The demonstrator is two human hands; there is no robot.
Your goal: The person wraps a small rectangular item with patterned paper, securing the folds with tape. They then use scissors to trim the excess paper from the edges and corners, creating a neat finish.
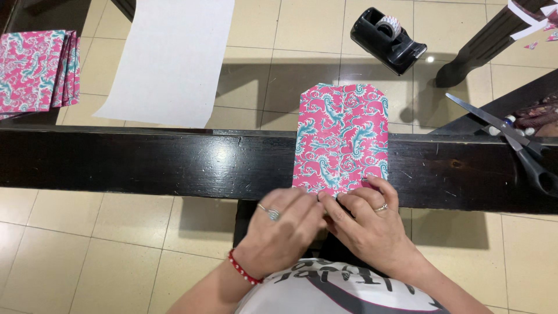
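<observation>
Cataloguing the head view, the only view supplied.

Item 1: folded patterned paper piece (342, 138), pink with teal scrollwork, upright rectangle with clipped upper corners, centre of frame. It lies across the dark bar of the glass tabletop (145, 163), upper half over the glass, lower edge at the near side of the bar.

Item 2: left hand (282, 229), ring and red bead bracelet, lower centre. Fingers curled down and pressed on the piece's lower edge; whether they pinch the paper or only press it, I cannot tell.

Item 3: right hand (369, 224), ring on one finger, just beside the left, fingertips meeting it at the same lower edge, thumb side resting on the paper's lower right corner.

Item 4: stack of like patterned pieces (36, 71), upper left.

Item 5: plain grey-white sheet (171, 58), upper centre-left.

Item 6: black tape dispenser (386, 39), upper centre-right, well apart from both hands.

Item 7: scissors (511, 139), right edge, blades pointing up-left, near the tabletop's rim.

Risks, as judged: uneven pressure from the two hands could skew the lower fold, since the piece straddles bar and glass. A sideways push could slide the paper on the smooth surface. A wide right elbow sweep might knock the scissors.
</observation>
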